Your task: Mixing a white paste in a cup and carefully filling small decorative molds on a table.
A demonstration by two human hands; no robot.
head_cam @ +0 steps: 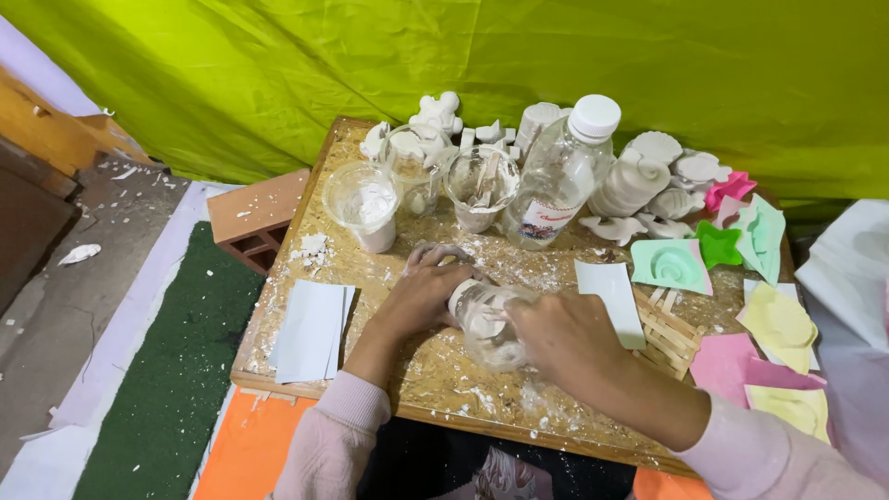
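Both hands near, meeting at centre of chipboard table (435,370). Far left: white paper sheets (310,329), plastic cup of white powder (363,204). Left hand (421,292) curled round clear plastic cup (486,324), tipped on its side. Right hand (565,338) clasping same cup from the right, fingers closed. Beyond, clear bottle with white cap (560,171); far right, green shell mould (671,266), pink and yellow moulds.

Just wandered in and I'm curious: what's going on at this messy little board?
A person's two hands are at a clear cup smeared with white paste, on a chipboard table. The left hand steadies it and the right hand grips its side. Behind stand a cup of powder, a bottle, white casts and coloured moulds.
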